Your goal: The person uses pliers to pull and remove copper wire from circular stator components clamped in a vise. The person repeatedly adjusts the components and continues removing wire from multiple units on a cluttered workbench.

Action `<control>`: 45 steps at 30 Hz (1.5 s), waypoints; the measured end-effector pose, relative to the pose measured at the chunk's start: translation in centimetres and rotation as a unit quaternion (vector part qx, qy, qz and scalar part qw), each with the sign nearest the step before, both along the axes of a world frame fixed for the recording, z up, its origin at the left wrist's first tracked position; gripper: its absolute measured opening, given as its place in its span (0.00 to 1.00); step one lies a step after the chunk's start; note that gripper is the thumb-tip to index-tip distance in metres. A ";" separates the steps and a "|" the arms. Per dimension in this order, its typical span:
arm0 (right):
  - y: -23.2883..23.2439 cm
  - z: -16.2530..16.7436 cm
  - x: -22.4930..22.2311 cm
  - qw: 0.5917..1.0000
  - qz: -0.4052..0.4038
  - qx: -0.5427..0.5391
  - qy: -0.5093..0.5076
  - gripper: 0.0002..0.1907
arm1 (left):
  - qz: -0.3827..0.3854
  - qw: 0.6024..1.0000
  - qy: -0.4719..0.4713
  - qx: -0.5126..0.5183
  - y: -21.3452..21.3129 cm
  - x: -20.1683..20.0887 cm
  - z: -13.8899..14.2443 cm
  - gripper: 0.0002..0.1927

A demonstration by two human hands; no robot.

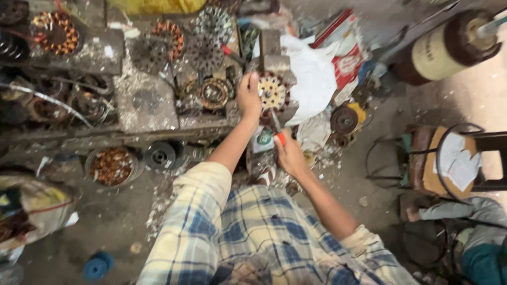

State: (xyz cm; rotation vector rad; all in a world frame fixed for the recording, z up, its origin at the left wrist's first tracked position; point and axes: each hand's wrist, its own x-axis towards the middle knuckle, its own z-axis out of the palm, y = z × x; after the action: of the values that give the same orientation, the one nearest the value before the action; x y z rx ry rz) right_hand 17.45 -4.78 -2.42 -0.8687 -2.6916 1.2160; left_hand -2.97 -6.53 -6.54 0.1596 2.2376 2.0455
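Grimy concrete floor (369, 179) strewn with white scraps and metal parts fills the workshop view; a low, dirty worktop (148, 105) carries several round motor stators with copper windings, among them one at the far left (55, 32) and one near the middle (214, 93); the person, in a yellow and blue plaid shirt (248, 237), reaches forward with both arms; the left hand (248, 97) rests on the rim of a yellow-faced stator (273, 92), its grip closed over the edge, fingers curled against the metal; the right hand (289, 153) has its grip pressed shut around a red-handled tool (278, 129), whose shaft points up toward that stator and seems to touch its lower edge; this stator stands at the worktop's right end, just beside a crumpled white cloth (314, 74); a bowl of copper scraps (112, 165) sits on the floor to the left; a large brown and cream spool (449, 47) lies at upper right.
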 end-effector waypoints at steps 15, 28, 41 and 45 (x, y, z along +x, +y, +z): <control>-2.2 -9.5 8.6 0.897 0.166 -0.024 -0.410 0.10 | -0.046 0.998 -0.035 -0.027 -1.0 -0.1 0.6 0.25; 0.9 1.5 8.8 0.998 -0.045 -0.018 -0.027 0.12 | -0.106 0.994 0.000 0.027 -0.6 -1.7 0.3 0.23; 3.3 5.9 3.3 0.983 0.042 0.163 -0.075 0.12 | -0.068 0.997 0.007 -0.042 0.0 -1.5 0.7 0.20; 4.3 4.5 2.4 0.988 0.037 0.080 -0.130 0.13 | -0.065 0.995 0.007 -0.076 -0.1 -1.3 0.9 0.19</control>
State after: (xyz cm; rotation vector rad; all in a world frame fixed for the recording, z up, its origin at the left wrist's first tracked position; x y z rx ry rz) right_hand 19.87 -0.45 2.12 -0.9728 -3.0003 0.9387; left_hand -4.30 -6.59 -5.64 0.2998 2.3143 1.8075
